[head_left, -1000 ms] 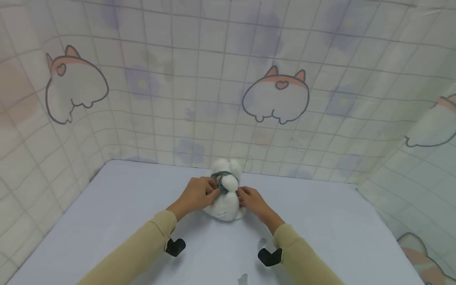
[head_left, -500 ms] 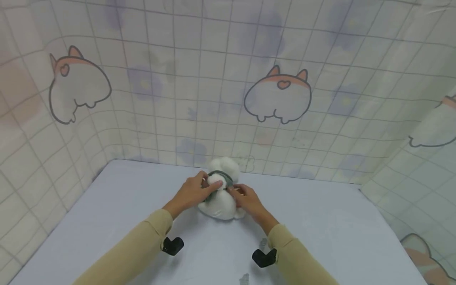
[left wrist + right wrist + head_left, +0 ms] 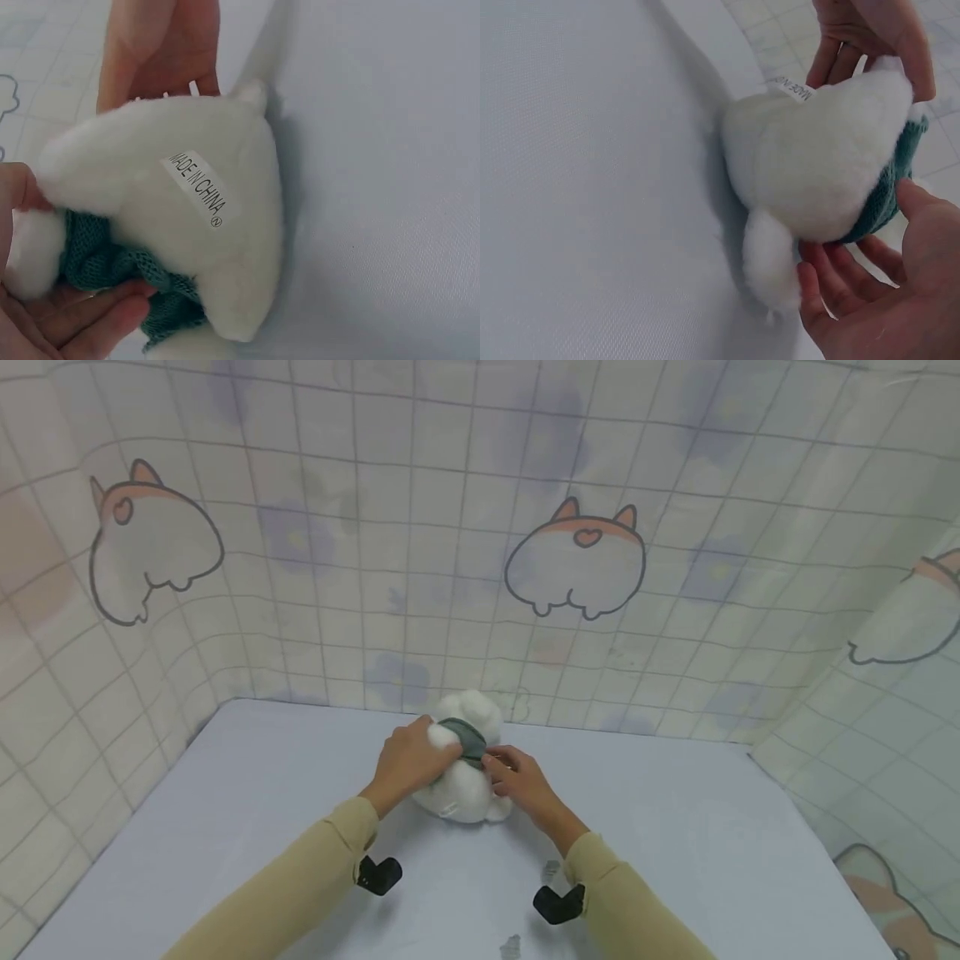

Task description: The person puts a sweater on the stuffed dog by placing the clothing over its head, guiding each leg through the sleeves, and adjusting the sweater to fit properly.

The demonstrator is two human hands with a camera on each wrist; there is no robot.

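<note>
A white plush toy (image 3: 461,795) with a green knitted scarf (image 3: 468,742) sits near the back of the table, between both hands. My left hand (image 3: 411,762) holds its left side, thumb across the toy beside a round white part (image 3: 441,737). In the left wrist view, that hand's fingers (image 3: 105,319) lie curled against the scarf, below the body with its "MADE IN CHINA" label (image 3: 199,189). My right hand (image 3: 522,779) grips the other side. In the right wrist view, its thumb (image 3: 922,201) presses the scarf and its fingers bend under the body.
The white table (image 3: 660,827) spreads around the toy. A grid-patterned curtain (image 3: 450,527) with cartoon animals encloses its back and sides. Black pieces (image 3: 380,876) stick out from both sleeves. Small grey patches (image 3: 511,947) mark the table near the front.
The toy has turned, its round white part shifting left, and a broad stretch of scarf now shows. My left thumb has moved over the toy; my right fingers have come up to the scarf.
</note>
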